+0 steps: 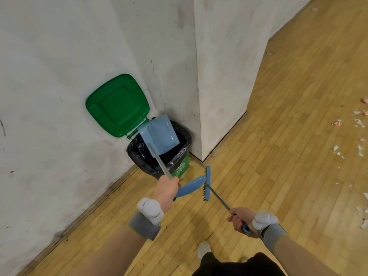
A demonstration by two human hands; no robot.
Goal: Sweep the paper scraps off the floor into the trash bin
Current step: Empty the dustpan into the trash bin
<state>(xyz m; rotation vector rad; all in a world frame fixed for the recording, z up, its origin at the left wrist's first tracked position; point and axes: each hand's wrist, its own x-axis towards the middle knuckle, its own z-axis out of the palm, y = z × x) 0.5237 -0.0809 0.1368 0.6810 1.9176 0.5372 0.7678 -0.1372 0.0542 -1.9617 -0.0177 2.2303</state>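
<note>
a person's view down at a small green trash bin (182, 167) set in a corner where a scuffed white wall meets a square pillar (223, 76). the bin's glossy lid (117, 105) was flipped open and leaned on the wall behind it. a crinkled black liner was draped over its rim.

the left hand (168, 189) was wrapped around the thin metal shaft of a pale blue plastic dustpan (159, 134), which was tipped over the bin's mouth, its smooth scoop looking bare. the right hand (239, 218) was clenched on the blue end of a broom handle. the broom's narrow, dark-bristled head (207, 184) hung just in front of the bin, seemingly off the floor.

torn white and pink paper scraps (358, 122) lay scattered on the pale wooden strip floor (278, 136), well to the right of the bin, past the pillar, not yet swept.

likely risks: the light scraps could flutter past the rim if the pan tipped off-centre, the slack liner could slip inward under the pan's edge, and a knock from the shaft could bring the lid down.
</note>
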